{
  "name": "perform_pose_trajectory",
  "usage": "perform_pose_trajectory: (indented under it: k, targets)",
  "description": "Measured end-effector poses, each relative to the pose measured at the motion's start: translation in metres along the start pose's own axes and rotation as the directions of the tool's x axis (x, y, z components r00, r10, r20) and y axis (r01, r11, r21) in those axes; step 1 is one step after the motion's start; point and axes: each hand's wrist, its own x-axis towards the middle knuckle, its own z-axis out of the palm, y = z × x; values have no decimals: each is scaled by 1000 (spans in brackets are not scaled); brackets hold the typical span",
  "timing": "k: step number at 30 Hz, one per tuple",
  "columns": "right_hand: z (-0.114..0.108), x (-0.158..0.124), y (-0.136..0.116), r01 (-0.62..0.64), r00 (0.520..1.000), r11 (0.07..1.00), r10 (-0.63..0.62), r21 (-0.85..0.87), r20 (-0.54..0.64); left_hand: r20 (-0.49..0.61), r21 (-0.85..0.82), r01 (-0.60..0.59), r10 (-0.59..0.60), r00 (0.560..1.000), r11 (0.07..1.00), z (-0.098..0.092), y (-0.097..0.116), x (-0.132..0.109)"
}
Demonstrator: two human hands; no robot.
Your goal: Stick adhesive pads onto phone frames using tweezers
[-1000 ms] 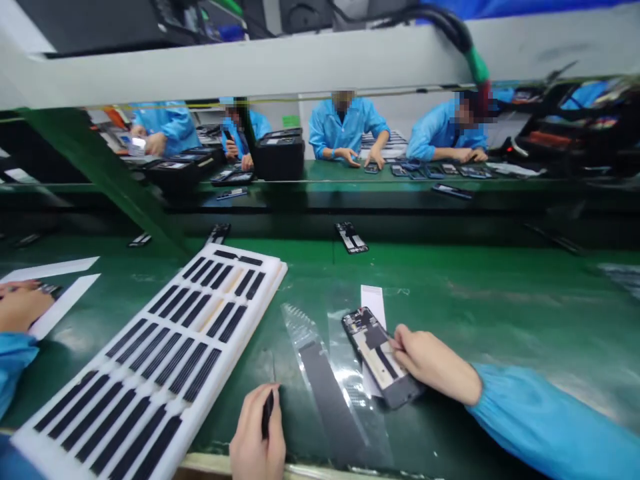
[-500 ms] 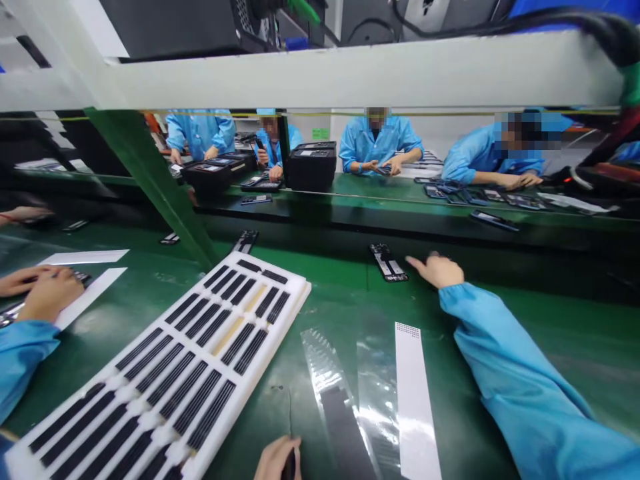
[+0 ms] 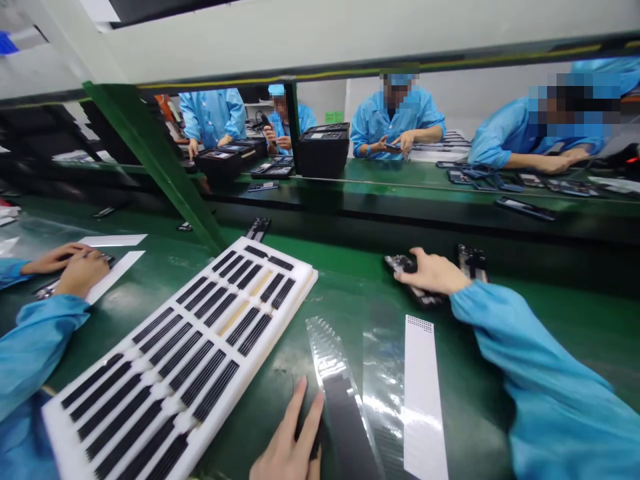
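Far in the room, people in blue coats [image 3: 393, 127] work behind the green table [image 3: 345, 263]. At left, a co-worker's hands [image 3: 84, 273] are near a white strip [image 3: 115, 277]. Next lies a white tray [image 3: 301, 271] with black pieces [image 3: 216, 393]. Near the middle, the left hand [image 3: 287, 448] has two fingers stretched apart — whether it grips the dark object [image 3: 315, 452] below, I cannot tell. Beside it are clear film [image 3: 383, 363] and a white sheet [image 3: 423, 400]. Farther right, the right hand [image 3: 437, 272] closes around an opened phone [image 3: 397, 263] — another phone [image 3: 471, 259] lies just right.
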Motion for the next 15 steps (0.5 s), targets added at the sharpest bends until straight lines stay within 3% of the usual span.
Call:
perform_pose_trajectory:
  k: [4, 6, 8, 10, 11, 13, 15]
  targets:
    - [34, -94, -19, 230, 973, 972, -228, -55, 30, 74, 0, -10, 10, 997, 1000, -6, 4, 6]
    - [44, -128, -21, 275, 961, 959, -271, -68, 57, 81, -14, -45, 46, 996, 999, -9, 7, 10]
    - [40, -143, -20, 249, 966, 968, -250, 31, 62, 77, -28, -84, 86, 993, 996, -10, 10, 14]
    - [26, -141, -19, 200, 965, 929, -242, 311, 104, 74, -37, -107, 110, 991, 994, -9, 14, 18]
    - [18, -136, -21, 155, 957, 856, -253, 494, 139, 73, -40, -118, 121, 990, 992, -8, 15, 20]
    - [8, -124, -27, 33, 946, 604, -276, 796, 170, 74, -39, -146, 149, 986, 988, -6, 19, 22]
    - [11, -116, -38, -73, 961, 363, -223, 929, 163, 78, -20, -171, 172, 982, 985, -4, 21, 23]
